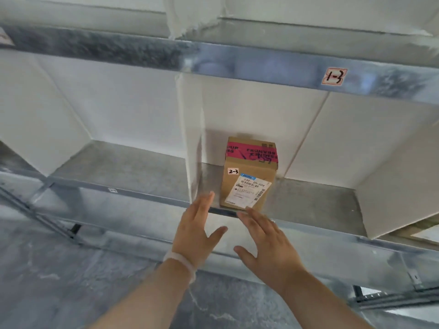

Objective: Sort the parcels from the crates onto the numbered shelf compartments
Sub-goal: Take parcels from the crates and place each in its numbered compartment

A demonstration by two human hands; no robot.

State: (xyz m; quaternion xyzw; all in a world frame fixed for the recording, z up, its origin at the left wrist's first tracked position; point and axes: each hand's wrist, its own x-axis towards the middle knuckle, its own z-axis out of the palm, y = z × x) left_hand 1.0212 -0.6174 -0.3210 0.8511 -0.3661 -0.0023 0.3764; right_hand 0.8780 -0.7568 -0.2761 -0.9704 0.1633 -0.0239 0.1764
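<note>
Resting on the shelf [308, 200], the box [249, 172] marked 2-3 looks placed; my left hand [197, 231] and right hand [268, 243] hover just in front, fingers straight, holding nothing. Other parcels are out of view.

One head-worn, wide-angle view. We look forward and down from close in front of the metal shelf [308, 195], whose edges bow with the lens. The parcel [249, 172] sits near the frame's centre, close enough that we read its larger label print. The upper board [237, 65], bearing the tag [334, 76] marked 1-3, crosses the top. Both forearms enter from the bottom edge, with the left hand [197, 224] and right hand [268, 236] before the shelf's front edge. The floor [47, 293] fills the lower left.
</note>
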